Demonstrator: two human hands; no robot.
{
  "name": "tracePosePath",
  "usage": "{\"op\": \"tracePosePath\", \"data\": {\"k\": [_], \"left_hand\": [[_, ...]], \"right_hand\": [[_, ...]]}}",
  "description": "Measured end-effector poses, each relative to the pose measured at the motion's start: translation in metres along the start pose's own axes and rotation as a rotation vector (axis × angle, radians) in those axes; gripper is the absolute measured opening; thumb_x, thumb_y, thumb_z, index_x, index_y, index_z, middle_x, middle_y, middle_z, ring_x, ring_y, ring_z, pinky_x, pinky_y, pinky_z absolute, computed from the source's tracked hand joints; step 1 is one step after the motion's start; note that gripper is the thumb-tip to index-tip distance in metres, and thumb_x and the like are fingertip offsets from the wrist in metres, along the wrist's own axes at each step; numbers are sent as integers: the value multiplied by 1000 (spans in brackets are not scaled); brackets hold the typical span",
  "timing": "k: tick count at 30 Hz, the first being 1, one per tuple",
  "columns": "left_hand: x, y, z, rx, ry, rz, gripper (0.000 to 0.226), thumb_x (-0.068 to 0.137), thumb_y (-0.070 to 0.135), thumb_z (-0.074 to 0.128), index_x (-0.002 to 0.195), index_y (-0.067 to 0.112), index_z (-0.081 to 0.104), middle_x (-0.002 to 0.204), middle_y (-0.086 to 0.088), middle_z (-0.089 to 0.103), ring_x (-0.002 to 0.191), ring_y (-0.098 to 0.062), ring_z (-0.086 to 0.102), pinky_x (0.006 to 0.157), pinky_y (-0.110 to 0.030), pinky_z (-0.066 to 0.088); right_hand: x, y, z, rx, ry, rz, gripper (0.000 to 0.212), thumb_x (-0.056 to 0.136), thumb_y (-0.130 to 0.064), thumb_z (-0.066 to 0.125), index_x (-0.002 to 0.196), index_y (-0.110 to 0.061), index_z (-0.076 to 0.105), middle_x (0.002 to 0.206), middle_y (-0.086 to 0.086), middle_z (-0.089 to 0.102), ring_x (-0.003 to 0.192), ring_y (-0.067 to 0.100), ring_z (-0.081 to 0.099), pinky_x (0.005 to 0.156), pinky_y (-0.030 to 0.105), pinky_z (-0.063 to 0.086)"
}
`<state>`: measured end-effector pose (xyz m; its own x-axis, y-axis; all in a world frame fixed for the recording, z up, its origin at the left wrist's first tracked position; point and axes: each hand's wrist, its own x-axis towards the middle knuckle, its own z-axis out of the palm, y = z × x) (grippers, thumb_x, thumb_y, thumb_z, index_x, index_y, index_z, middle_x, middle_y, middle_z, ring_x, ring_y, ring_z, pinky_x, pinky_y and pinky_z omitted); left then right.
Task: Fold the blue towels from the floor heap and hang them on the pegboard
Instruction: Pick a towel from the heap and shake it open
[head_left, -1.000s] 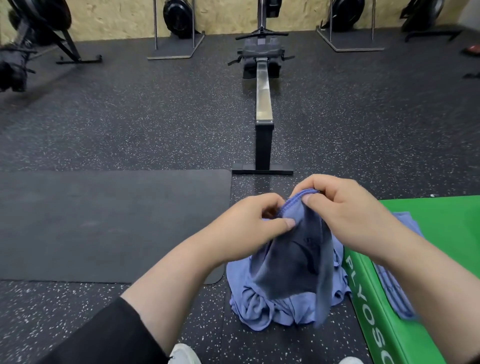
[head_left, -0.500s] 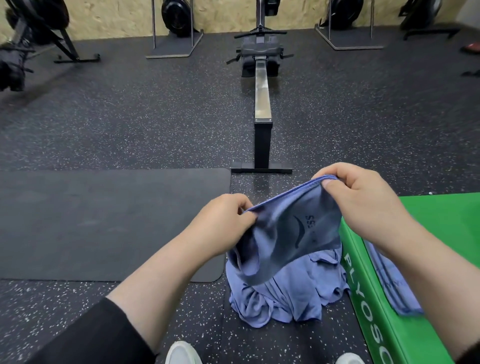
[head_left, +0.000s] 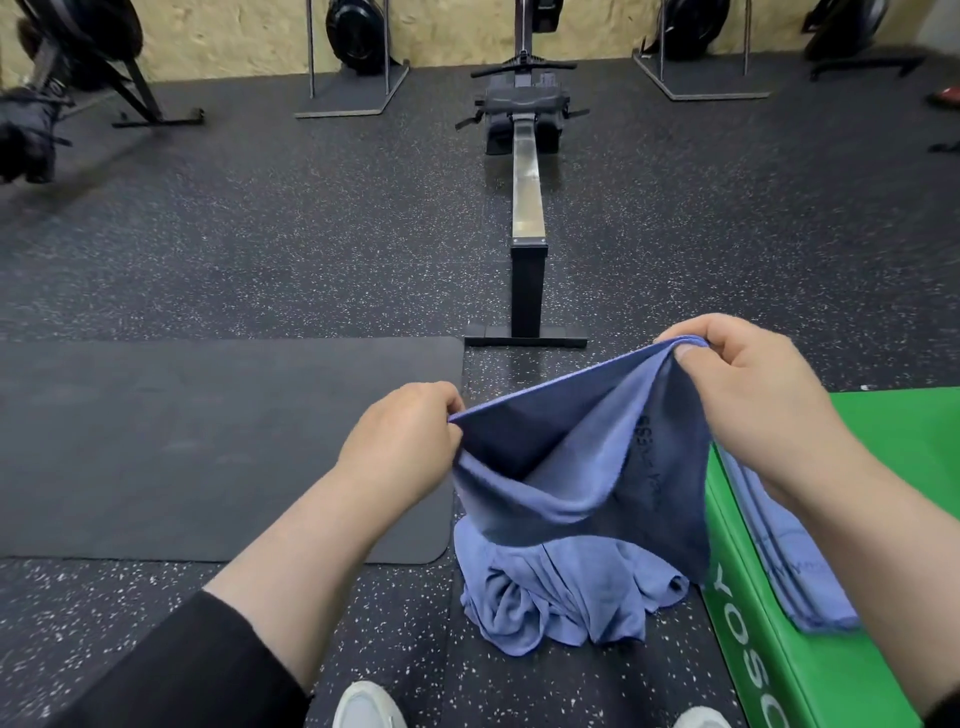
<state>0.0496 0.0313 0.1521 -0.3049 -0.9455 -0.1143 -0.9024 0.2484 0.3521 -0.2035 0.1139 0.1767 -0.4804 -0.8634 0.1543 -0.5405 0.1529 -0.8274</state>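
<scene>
Left hand (head_left: 402, 441) pinching one end of the towel's (head_left: 582, 467) top edge, fingers curled round the hem. Right hand (head_left: 748, 395) gripping the other end, held higher and farther out, thumb pressed over the bunched corner. Towel stretched between the two hands, edge slanting up from left to right, cloth sagging in a deep fold below, dark lettering showing on the right part. Hanging in the air above the heap (head_left: 561, 592), lower edge reaching down to it; whether touching or just above, cannot tell. Heap lying crumpled on the speckled floor (head_left: 260, 249), between the mat (head_left: 208, 441) and the green box (head_left: 893, 519), just beside the box's side wall. Another towel (head_left: 789, 571) lying flat along the box top, partly hidden by the right forearm. Rower (head_left: 527, 208) standing straight ahead, rail pointing toward the hands. Black sleeve (head_left: 182, 670) on the left arm, two pale shoe tips (head_left: 366, 706) at the bottom edge.
</scene>
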Motion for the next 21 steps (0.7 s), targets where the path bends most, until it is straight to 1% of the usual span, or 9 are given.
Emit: {"op": "tracePosePath", "data": {"k": [3, 5, 7, 9, 11, 13, 15, 18, 21], "left_hand": [[4, -15, -6, 40, -42, -87, 21, 84, 13, 49, 87, 30, 59, 97, 4, 67, 91, -27, 60, 76, -34, 51], [4, -21, -11, -17, -81, -116, 21, 84, 11, 49, 86, 28, 61, 91, 3, 69, 89, -28, 63, 72, -32, 50], [2, -26, -15, -86, -65, -142, 17, 82, 12, 51, 81, 26, 62, 81, 3, 69, 82, -27, 66, 68, -31, 50], [-1, -28, -20, -172, 1, -159, 11, 81, 15, 56, 77, 22, 63, 69, 4, 70, 68, -24, 67, 67, -31, 52], [-6, -25, -26, -391, 45, -193, 10, 82, 12, 58, 78, 16, 66, 53, 0, 64, 47, -22, 60, 55, -26, 46], [-11, -20, -32, -702, 49, -259, 18, 87, 6, 54, 83, 12, 71, 48, -4, 56, 38, -20, 52, 46, -20, 37], [-15, -16, -38, -936, 65, -303, 27, 91, 3, 49, 93, 13, 74, 55, -6, 63, 42, -19, 56, 46, -20, 39], [-19, -14, -44, -1100, 97, -304, 30, 94, 3, 46, 101, 13, 73, 76, -11, 76, 56, -19, 68, 56, -25, 48], [-20, -18, -45, -1148, 104, -272, 32, 93, 0, 47, 104, 13, 74, 90, -9, 78, 84, -21, 77, 75, -33, 56]], "right_hand": [[5, 8, -8, 19, 53, 22, 25, 95, -12, 51, 87, -25, 71, 86, -13, 72, 83, 11, 63, 74, 32, 47], [8, 16, -13, 10, 67, 40, 24, 94, -14, 53, 88, -26, 73, 88, -12, 73, 88, 17, 66, 81, 37, 51], [8, 23, -17, -5, 42, 51, 22, 94, -15, 57, 86, -27, 73, 86, -10, 74, 88, 19, 67, 83, 39, 52], [8, 29, -20, -16, 25, 59, 20, 95, -15, 61, 83, -27, 73, 82, -8, 74, 80, 18, 66, 79, 37, 52], [8, 33, -24, -34, 19, 63, 18, 94, -17, 64, 81, -25, 73, 76, -5, 73, 73, 18, 62, 74, 36, 50], [7, 33, -27, -27, 20, 72, 15, 93, -18, 67, 80, -22, 73, 75, 2, 72, 71, 19, 59, 71, 38, 51], [4, 29, -28, 47, 25, 84, 12, 92, -15, 69, 81, -18, 73, 76, 6, 71, 70, 17, 59, 64, 38, 56], [-1, 19, -28, 266, 17, 82, 10, 94, -7, 67, 85, -12, 71, 74, 3, 72, 66, 12, 62, 55, 26, 56], [-4, 17, -26, 404, -35, 109, 11, 94, -2, 65, 86, -8, 68, 74, 5, 73, 68, 12, 67, 65, 29, 63]]}}
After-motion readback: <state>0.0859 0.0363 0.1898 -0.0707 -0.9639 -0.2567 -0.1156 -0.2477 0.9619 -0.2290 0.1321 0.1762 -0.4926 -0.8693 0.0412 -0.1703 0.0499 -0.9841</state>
